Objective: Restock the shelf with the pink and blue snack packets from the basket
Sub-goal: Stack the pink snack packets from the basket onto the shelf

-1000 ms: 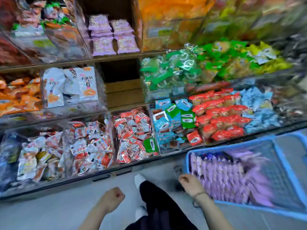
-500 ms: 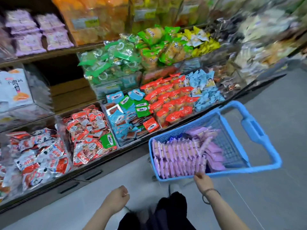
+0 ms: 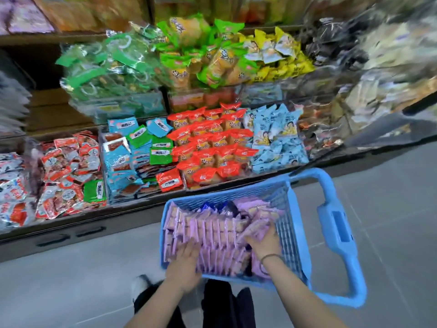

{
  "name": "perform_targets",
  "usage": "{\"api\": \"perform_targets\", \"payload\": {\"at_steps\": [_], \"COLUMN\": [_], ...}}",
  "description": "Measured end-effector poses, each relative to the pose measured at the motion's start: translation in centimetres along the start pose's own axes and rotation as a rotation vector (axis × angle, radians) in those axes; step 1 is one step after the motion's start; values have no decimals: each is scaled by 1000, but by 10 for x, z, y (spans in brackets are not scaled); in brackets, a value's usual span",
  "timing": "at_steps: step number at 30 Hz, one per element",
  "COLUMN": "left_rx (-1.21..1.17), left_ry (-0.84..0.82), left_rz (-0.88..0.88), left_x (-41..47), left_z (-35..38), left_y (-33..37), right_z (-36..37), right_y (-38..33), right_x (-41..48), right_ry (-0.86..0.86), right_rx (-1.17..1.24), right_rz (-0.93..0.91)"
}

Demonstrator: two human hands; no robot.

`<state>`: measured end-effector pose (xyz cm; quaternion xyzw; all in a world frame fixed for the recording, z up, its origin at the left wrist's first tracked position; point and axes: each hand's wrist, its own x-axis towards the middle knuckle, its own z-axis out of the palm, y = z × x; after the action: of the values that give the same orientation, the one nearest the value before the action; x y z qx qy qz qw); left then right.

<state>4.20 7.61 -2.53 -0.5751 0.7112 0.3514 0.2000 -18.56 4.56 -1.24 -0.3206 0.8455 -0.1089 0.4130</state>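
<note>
Basket: blue plastic basket (image 3: 302, 235) on the grey floor (image 3: 71, 280), just in front of the shelf (image 3: 47, 114); its handle (image 3: 335, 223) sticks out to the right.
Pink packets: pink snack packets (image 3: 217, 237) stand on edge in tight rows across the basket, with more lying loose and tilted at its right side.
Blue packets: a few dark blue packets (image 3: 212, 207) show at the far end, behind the pink rows.
Left hand: left hand (image 3: 184, 263) is at the near left of the rows, with straight fingers pushed in flat against the packets.
Right hand: right hand (image 3: 262, 242) lies on the loose pink packets, fingers spread and their tips buried; can't tell if it grips any. There is a dark band (image 3: 267, 259) on the wrist.
Shelf bins, lower tier: red packets (image 3: 208, 147) lie beside pale blue packets (image 3: 276, 138).
Shelf bins, upper tier: green packets (image 3: 106, 72) are heaped up; the far right is blurred.
Below: dark trousers (image 3: 227, 308).
</note>
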Motion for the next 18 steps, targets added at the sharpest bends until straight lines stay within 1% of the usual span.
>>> {"api": "perform_targets", "payload": {"at_steps": [4, 7, 11, 15, 18], "left_rx": [-18, -40, -73, -127, -133], "left_ry": [23, 14, -7, -12, -22], "left_rz": [-103, -144, -141, -118, -108], "left_x": [20, 36, 48, 50, 50], "left_z": [-2, -2, -1, 4, 6], "left_y": [21, 26, 28, 24, 18], "right_z": [19, 38, 57, 77, 76], "right_y": [-8, -12, -17, -16, -14], "right_x": [19, 31, 42, 48, 53], "right_ry": [-69, -87, -32, -80, -98], "right_rx": [-12, -127, -292, -393, -515], "right_rz": [-35, -34, -46, -62, -108]}}
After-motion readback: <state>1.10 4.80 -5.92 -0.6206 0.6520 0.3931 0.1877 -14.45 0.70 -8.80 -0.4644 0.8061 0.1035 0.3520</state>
